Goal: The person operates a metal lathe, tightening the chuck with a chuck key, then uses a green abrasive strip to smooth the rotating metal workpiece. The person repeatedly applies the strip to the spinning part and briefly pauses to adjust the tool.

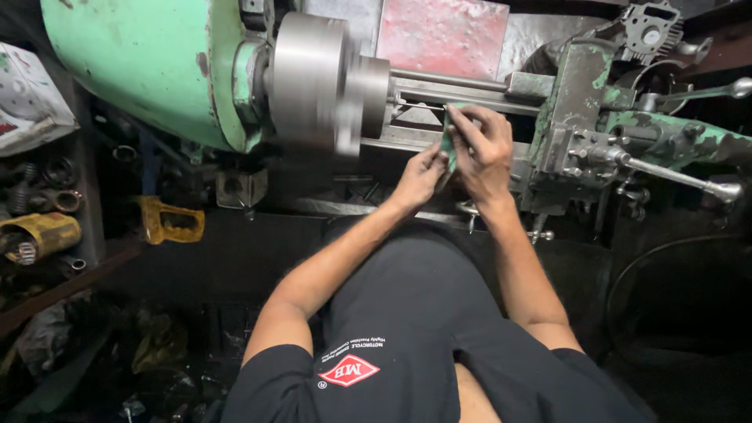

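Standing at a green lathe (149,70), seen from above, both bare arms reaching forward over a black shirt (407,329). Right hand (484,153) pressed flat-fingered over a small green piece of cloth or abrasive sheet (448,147), fingers curled around its top edge, gripping it. Left hand (421,174) just beside and below, fingertips pinching the lower edge of the same green piece, thumb side touching the right hand. Green piece held right at the thin steel rod (419,104) running out of the chuck, above the lathe bed rails (462,86); whether wrapped around the rod or only laid against it, impossible to tell. Large grey chuck (317,82) left of the hands, blurred at the edges. Right of the hands, the carriage and tool post (576,133), chipped green paint over bare metal, close to the right wrist. Two long steel levers with knob ends, one low (681,178) and one higher (705,90), well apart from the hands. Red panel (442,35) behind the bed. Far left, a shelf (55,258) with dark metal rings and a worn yellow cylinder-shaped part (39,233); a yellow bracket-like casting (168,221) beneath the headstock. Floor area dark, cluttered, details not readable.
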